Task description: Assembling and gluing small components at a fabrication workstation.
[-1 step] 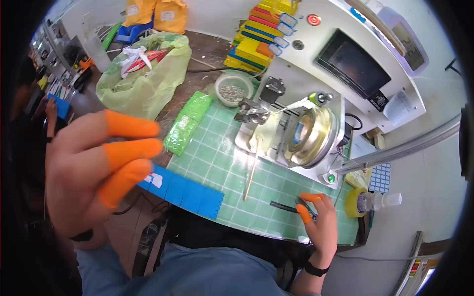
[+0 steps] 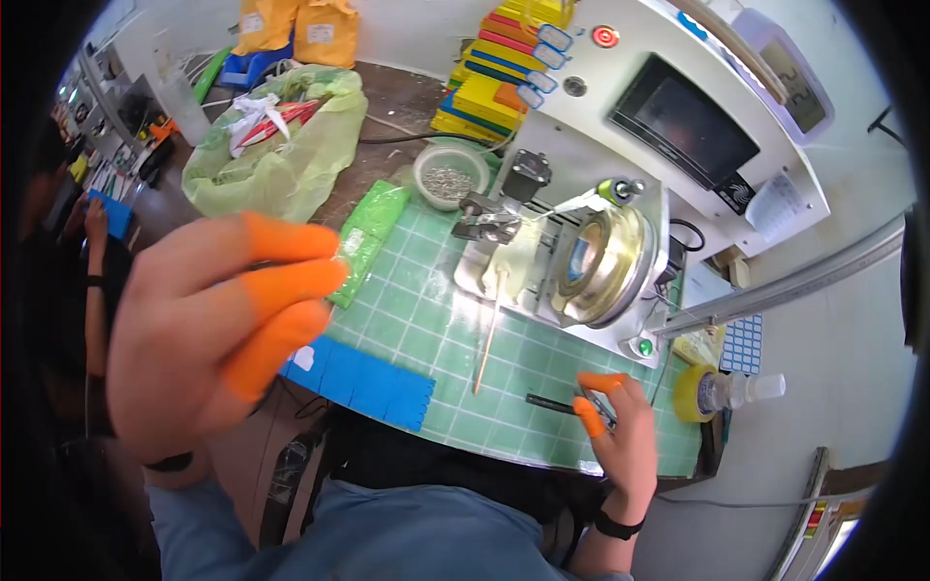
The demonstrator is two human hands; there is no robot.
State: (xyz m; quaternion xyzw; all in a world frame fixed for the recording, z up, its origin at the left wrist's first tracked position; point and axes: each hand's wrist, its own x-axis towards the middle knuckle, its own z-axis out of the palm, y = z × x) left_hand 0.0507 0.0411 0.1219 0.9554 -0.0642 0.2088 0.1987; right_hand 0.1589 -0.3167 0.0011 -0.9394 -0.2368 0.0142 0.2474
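My left hand is raised close to the camera over the left of the bench. Its orange-capped fingers are drawn together; anything between the tips is too small or hidden to make out. At the front right of the green gridded mat, my right hand curls its orange-capped thumb and forefinger round a slim dark metal tool. A thin black bar lies beside these fingertips; whether it belongs to the tool I cannot tell. A thin wooden stick rests against the machine's front.
Behind the mat stands a white machine with a screen and a solder-like wire spool. A bowl of small metal parts, a green packet, a pale green bag, a blue strip and yellow tape surround it. Someone works far left.
My left hand has shifted a little to the right, its fingertips now overlapping the green packet. The whole view has moved slightly; my right hand keeps its place at the dark tool.
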